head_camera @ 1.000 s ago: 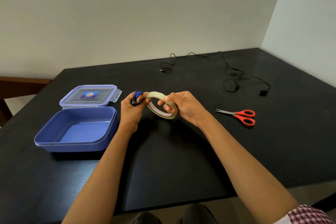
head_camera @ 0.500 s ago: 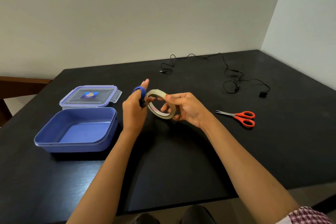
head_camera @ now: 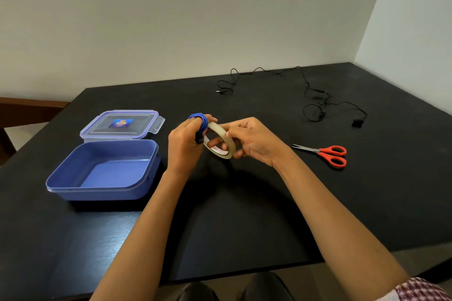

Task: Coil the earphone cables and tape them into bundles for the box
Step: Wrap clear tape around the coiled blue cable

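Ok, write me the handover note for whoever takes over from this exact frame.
Left hand: shut on the coiled blue earphone cable, wound round its fingers.
Right hand: holds the cream roll of adhesive tape against the coil.
Open blue plastic box sits left, empty, its clear lid behind it.
Red-handled scissors lie right.
Done: blue cable coiled. Left: tape it, box it, then coil and tape the loose black earphone cable at the far side.

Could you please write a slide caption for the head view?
Left hand holds coiled blue earphone cable; right hand holds tape roll beside open box.
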